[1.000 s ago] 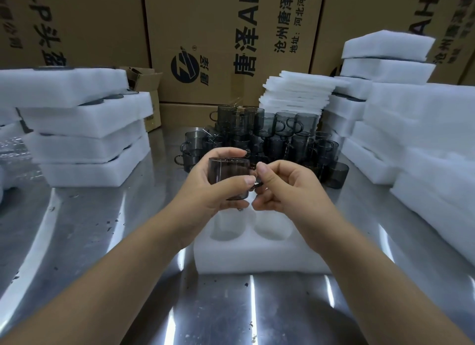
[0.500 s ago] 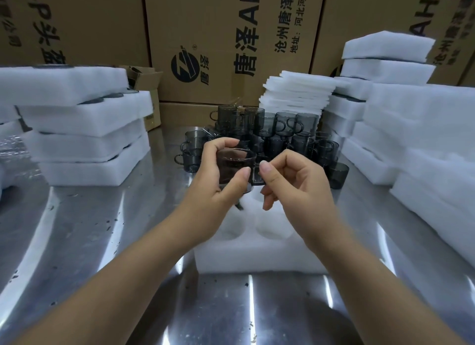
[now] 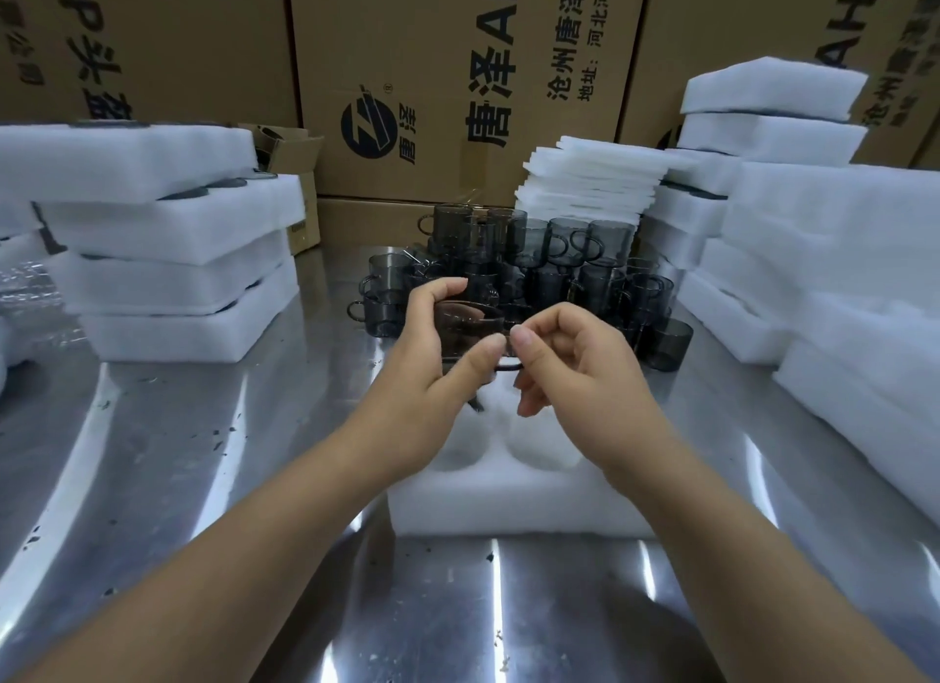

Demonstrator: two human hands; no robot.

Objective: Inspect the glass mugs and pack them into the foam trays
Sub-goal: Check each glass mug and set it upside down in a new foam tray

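Nearest, on the steel table: white foam tray, two round pockets showing. Above it, clear of the foam: smoky glass mug, tilted, gripped round the body by the curled fingers of the left hand; handle pinched between thumb and forefinger of the right hand. Behind: cluster of dark mugs, foam stacks on either side, cardboard boxes at the back.

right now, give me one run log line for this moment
step: inspect | left hand: grips glass mug | right hand: pinches its handle side | mug: held above foam tray | spare mugs: piled behind
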